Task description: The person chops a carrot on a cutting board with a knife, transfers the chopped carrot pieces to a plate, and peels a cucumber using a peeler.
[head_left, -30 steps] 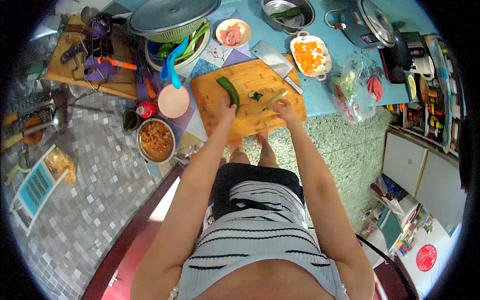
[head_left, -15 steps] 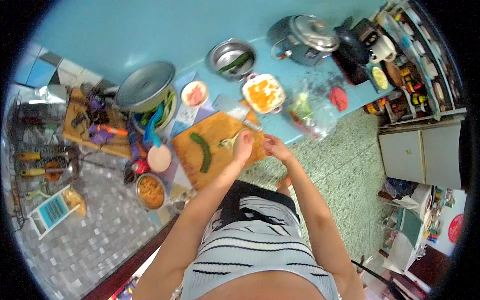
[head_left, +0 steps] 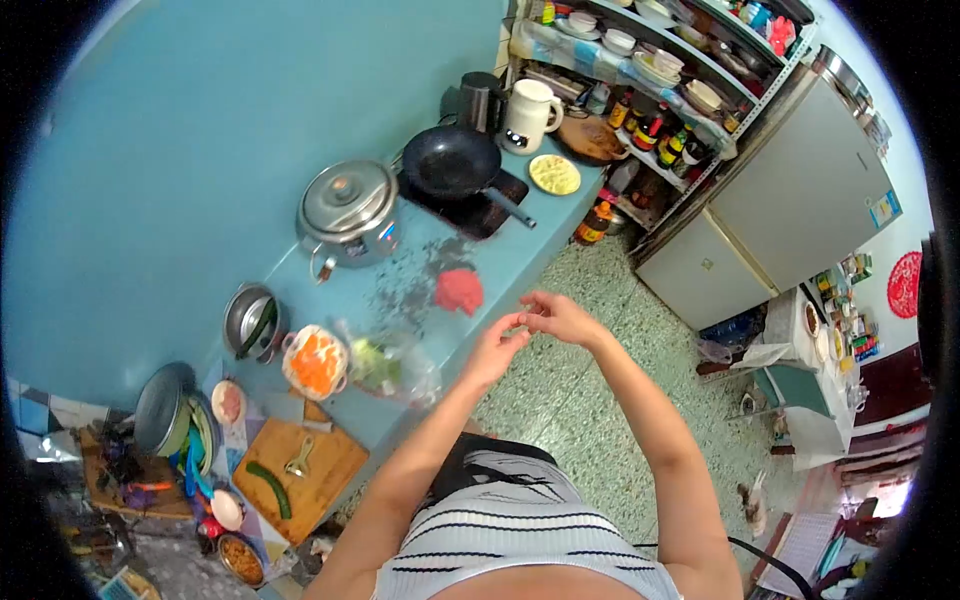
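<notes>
My left hand point(head_left: 497, 350) and my right hand point(head_left: 558, 318) are raised over the floor, just off the counter's front edge. Their loosely bent fingers meet or nearly meet at the tips, with nothing visible in them. Nearest to them on the counter lies a crumpled red cloth point(head_left: 459, 291). A clear plastic bag point(head_left: 412, 372) with greens in it rests left of my left hand. Farther left, a cutting board point(head_left: 330, 462) bears a green cucumber point(head_left: 268, 489) and a peeler point(head_left: 300, 457). A cleaver point(head_left: 290, 408) lies at the board's far edge.
A dish of orange and white pieces point(head_left: 317, 362) and a steel bowl point(head_left: 236, 318) holding another cucumber stand near the board. Along the wall are a lidded pot point(head_left: 349, 215), and a wok point(head_left: 452, 162) on a cooktop. Shelves point(head_left: 650, 80) and a fridge point(head_left: 790, 190) stand to the right.
My view has swung right, away from the board toward the wok and fridge. My hands have left the board's edge and come together near the red cloth. The peeler now lies on the board.
</notes>
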`<control>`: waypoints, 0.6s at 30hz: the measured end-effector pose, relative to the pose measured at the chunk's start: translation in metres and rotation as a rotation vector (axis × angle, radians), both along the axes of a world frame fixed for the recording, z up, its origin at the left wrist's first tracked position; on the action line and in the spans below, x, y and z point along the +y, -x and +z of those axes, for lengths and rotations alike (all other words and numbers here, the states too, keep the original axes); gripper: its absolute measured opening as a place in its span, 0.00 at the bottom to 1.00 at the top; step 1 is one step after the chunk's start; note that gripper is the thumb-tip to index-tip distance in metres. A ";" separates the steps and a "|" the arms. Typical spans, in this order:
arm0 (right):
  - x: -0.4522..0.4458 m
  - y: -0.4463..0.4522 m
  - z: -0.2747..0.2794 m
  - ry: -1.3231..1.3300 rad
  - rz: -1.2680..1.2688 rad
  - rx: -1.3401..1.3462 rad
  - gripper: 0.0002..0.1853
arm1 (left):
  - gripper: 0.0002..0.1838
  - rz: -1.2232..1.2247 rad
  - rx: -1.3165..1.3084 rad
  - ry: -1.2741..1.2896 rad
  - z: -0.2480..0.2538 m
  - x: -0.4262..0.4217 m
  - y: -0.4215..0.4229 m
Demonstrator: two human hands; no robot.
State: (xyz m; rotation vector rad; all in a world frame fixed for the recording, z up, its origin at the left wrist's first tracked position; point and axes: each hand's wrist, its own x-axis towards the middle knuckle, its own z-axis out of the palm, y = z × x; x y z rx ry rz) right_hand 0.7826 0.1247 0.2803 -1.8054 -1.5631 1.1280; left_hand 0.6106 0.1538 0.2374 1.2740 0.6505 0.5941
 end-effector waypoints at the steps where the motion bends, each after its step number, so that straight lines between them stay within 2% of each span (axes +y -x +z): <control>1: 0.007 -0.018 0.001 -0.001 -0.011 0.006 0.27 | 0.19 -0.004 -0.005 -0.009 0.000 0.008 -0.016; 2: 0.015 -0.035 0.001 -0.011 -0.015 0.004 0.27 | 0.19 -0.007 -0.009 -0.036 0.000 0.018 -0.030; 4: 0.037 -0.066 0.004 0.072 0.090 0.161 0.26 | 0.20 -0.012 -0.013 -0.072 -0.004 0.042 -0.059; 5: 0.050 -0.083 0.008 0.116 0.119 0.074 0.25 | 0.20 -0.023 -0.009 -0.036 -0.007 0.056 -0.073; 9: 0.109 -0.153 0.011 0.090 0.162 0.013 0.25 | 0.19 0.002 0.033 0.056 0.003 0.114 -0.140; 11: 0.143 -0.196 0.016 0.020 0.123 0.106 0.26 | 0.18 0.003 0.011 0.026 0.006 0.150 -0.182; 14: 0.179 -0.261 0.040 0.094 0.069 0.147 0.23 | 0.16 -0.015 0.017 0.002 0.006 0.193 -0.248; 16: 0.195 -0.306 0.052 0.020 -0.015 0.094 0.22 | 0.15 -0.100 -0.037 -0.034 0.025 0.212 -0.277; 18: 0.205 -0.352 0.063 -0.028 -0.175 0.224 0.23 | 0.15 -0.153 -0.003 -0.064 0.047 0.233 -0.303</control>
